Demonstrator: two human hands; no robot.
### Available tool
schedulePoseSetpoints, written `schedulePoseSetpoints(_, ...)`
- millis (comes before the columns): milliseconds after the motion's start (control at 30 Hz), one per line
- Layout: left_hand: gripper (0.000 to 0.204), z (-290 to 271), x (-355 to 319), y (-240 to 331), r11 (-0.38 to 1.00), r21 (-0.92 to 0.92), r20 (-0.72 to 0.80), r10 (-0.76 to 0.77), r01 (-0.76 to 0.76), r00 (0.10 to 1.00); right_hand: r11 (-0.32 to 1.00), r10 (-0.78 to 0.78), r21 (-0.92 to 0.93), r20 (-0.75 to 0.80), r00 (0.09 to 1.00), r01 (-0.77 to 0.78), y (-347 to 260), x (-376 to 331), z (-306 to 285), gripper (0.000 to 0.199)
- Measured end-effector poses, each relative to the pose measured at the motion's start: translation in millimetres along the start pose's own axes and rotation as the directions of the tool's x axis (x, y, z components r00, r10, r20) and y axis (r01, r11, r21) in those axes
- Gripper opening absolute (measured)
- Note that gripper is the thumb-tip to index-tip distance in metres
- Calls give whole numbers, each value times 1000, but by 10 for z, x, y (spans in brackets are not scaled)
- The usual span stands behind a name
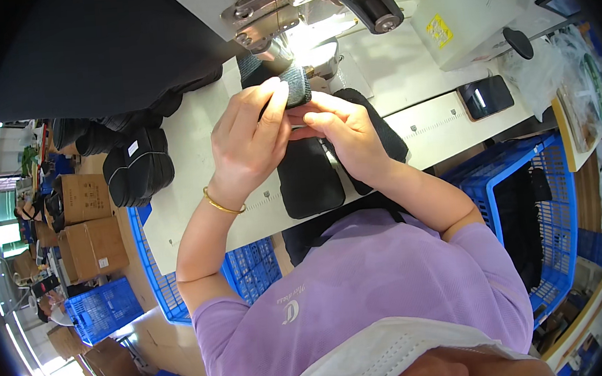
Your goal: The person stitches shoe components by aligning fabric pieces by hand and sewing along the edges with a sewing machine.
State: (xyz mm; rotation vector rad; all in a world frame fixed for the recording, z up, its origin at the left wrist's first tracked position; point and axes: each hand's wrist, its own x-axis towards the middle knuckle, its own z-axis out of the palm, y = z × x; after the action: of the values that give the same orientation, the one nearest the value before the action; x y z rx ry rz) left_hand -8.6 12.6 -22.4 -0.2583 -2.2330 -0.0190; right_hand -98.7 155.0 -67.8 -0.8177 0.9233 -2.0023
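From the head view I see my left hand (248,139) and right hand (343,139) both pinched on a grey knit piece (293,86) under the sewing machine (315,3), its lower edge hidden by fingers, above the desk (192,147), brown boxes (92,225) far left.

Counted items: two hands, left (248,143) and right (343,139), at centre; one sewing machine (315,3) at 12 o'clock; one phone (485,97) at 2 o'clock; one gold bracelet (222,205); at least three cardboard boxes (92,225) at 9 o'clock; several blue crates (548,190), exact number unclear.
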Motion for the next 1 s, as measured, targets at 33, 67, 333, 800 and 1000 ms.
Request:
schedulePoseSetpoints(33, 31, 19, 12, 13, 1000, -3, 3, 1, -1, 1000, 1000, 0, 2, -4, 1000, 0, 3, -15, 15, 34)
schedulePoseSetpoints(67, 33, 35, 25, 8, 1000, -13, -21, 24, -24, 999, 1000, 4, 12, -7, 1000, -3, 4, -20, 41, 35)
schedulePoseSetpoints(333, 33, 29, -4, -35, 991, 28, -69, 136, -134, 988, 993, 33, 112, 5, 999, -33, -16, -41, 187, 40)
schedulePoseSetpoints(800, 31, 98, 67, -122, 987, 115, -59, 118, -110, 991, 991, 37, 131, -31, 999, -33, -126, 86, 245, 50)
schedulePoseSetpoints(1000, 31, 138, 126, -145, 987, 129, -57, 107, -98, 993, 988, 21, 156, -100, 995, -5, -84, 100, 276, 55)
